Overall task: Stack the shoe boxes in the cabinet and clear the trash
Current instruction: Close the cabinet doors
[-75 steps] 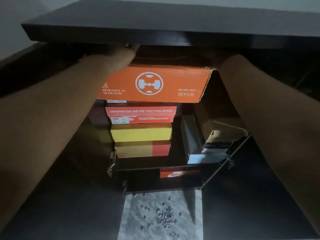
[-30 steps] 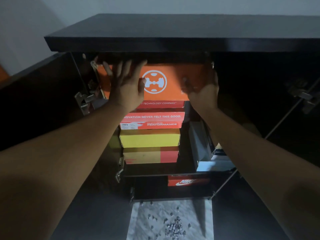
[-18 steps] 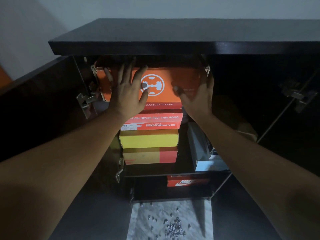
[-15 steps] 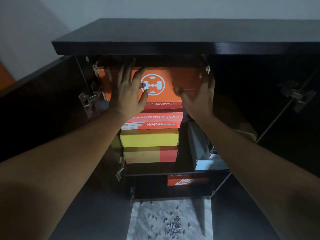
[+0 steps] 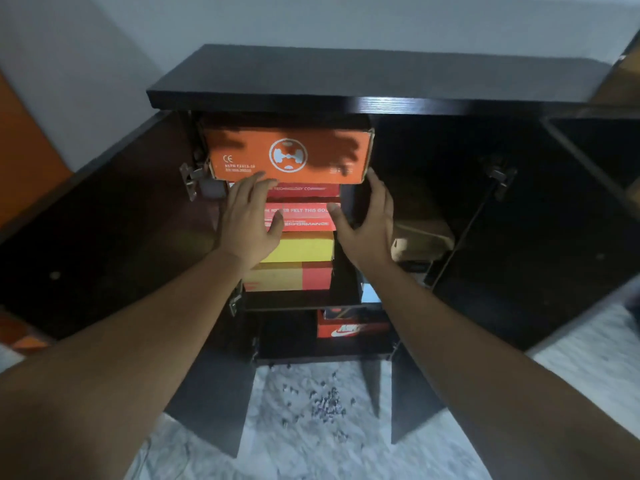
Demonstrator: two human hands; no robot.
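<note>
Orange box (image 5: 287, 154) topping the stack at cabinet's (image 5: 346, 98) upper left; left hand (image 5: 247, 225), right hand (image 5: 369, 225) spread, empty, likely steadying.

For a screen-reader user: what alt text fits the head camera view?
Two open hands, left and right, hover before a stack of shoe boxes in an open dark cabinet, with an orange box on top. Small dark debris lies scattered on the marble floor below.
</note>
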